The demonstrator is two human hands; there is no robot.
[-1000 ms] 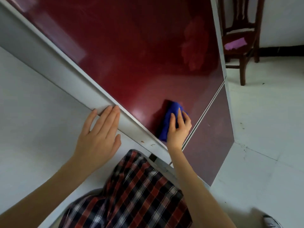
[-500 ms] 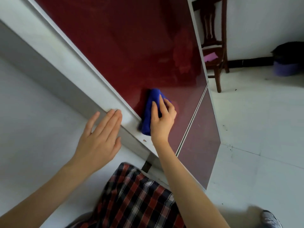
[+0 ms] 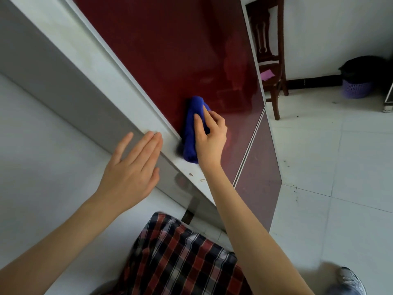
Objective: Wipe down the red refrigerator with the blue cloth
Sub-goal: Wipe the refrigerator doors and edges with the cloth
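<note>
The red refrigerator (image 3: 170,50) fills the upper middle, its glossy door front tilted in view, with a grey-white side panel to the left. My right hand (image 3: 209,139) presses a rolled blue cloth (image 3: 192,128) against the lower left part of the upper door, by its white edge trim. My left hand (image 3: 131,173) rests flat, fingers together, on the refrigerator's grey side edge, just left of the cloth. A thin seam separates the upper door from the lower door (image 3: 259,177).
A dark wooden chair (image 3: 270,60) with a pink cloth on its seat stands right of the refrigerator. A purple basket with a black bag (image 3: 357,81) sits by the far wall. White tiled floor spreads to the right; my shoe (image 3: 348,282) shows at bottom right.
My right hand has slid the blue cloth leftward across the red door to its white edge. My left hand stays on the side edge. The view has shifted right, showing the purple basket.
</note>
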